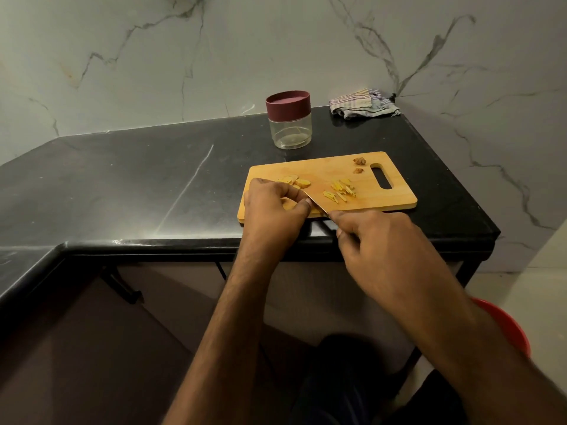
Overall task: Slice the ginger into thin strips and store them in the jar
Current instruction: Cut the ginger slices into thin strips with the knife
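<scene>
A wooden cutting board (pixel 368 176) lies on the black counter. Round ginger slices (pixel 296 180) sit on its left part and a pile of thin yellow strips (pixel 340 191) lies mid-board. My left hand (pixel 273 210) pinches a ginger piece against the board, which my fingers mostly hide. My right hand (pixel 377 240) grips a knife (pixel 316 205) by the handle, its blade right beside my left fingertips. A clear jar (pixel 290 130) with a maroon lid on it stands behind the board.
Two brown ginger end scraps (pixel 359 165) lie near the board's handle hole. A striped cloth (pixel 363 102) is bunched in the back corner against the marble wall. The black counter (pixel 138 185) stretches left. A red bucket (pixel 509 326) stands on the floor at right.
</scene>
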